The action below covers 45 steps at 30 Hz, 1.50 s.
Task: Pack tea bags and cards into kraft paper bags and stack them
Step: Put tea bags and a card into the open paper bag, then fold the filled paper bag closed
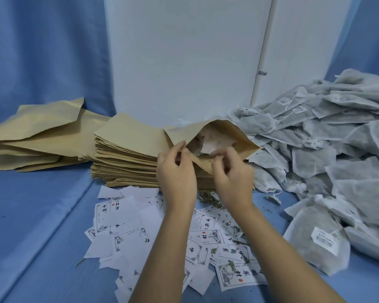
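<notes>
Even, soft, bluish-tinted light is seen throughout. Only faint shadows are cast beneath the tea bags (pixel 319 136). The edges of the white panel (pixel 184 62) are bowed by wide-angle distortion.

Blue cloth (pixel 42 215) covers the work surface from 6 to 9 o'clock and hangs in soft creases at 10 and 2 o'clock. A white panel (pixel 184 62) stands at 12 o'clock. A small metal fitting (pixel 262 72) sits on its right seam at 1 o'clock. The light is even and cool.
</notes>
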Each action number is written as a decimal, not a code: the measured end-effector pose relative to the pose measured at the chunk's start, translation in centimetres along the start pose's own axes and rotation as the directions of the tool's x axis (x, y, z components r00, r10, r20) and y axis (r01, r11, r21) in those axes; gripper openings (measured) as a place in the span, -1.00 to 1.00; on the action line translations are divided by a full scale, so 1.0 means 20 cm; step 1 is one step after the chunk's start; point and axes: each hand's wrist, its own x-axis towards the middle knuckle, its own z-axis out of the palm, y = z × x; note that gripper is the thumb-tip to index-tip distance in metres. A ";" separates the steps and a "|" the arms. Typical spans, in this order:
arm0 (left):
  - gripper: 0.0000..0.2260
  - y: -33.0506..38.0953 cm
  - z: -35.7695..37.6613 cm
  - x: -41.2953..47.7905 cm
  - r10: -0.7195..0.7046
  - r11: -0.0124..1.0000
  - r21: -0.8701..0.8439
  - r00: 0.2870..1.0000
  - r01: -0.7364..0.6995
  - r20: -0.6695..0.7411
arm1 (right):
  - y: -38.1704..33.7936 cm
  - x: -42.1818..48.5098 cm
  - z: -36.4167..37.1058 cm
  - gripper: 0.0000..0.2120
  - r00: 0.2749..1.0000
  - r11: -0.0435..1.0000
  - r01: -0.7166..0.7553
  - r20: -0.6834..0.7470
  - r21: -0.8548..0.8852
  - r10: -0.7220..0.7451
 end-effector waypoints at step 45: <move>-0.81 -0.07 -0.04 0.06 -0.068 0.994 -0.082 0.998 0.069 0.019 | 0.11 -0.07 0.02 -0.70 0.257 0.820 -0.480 0.844 -0.310 0.470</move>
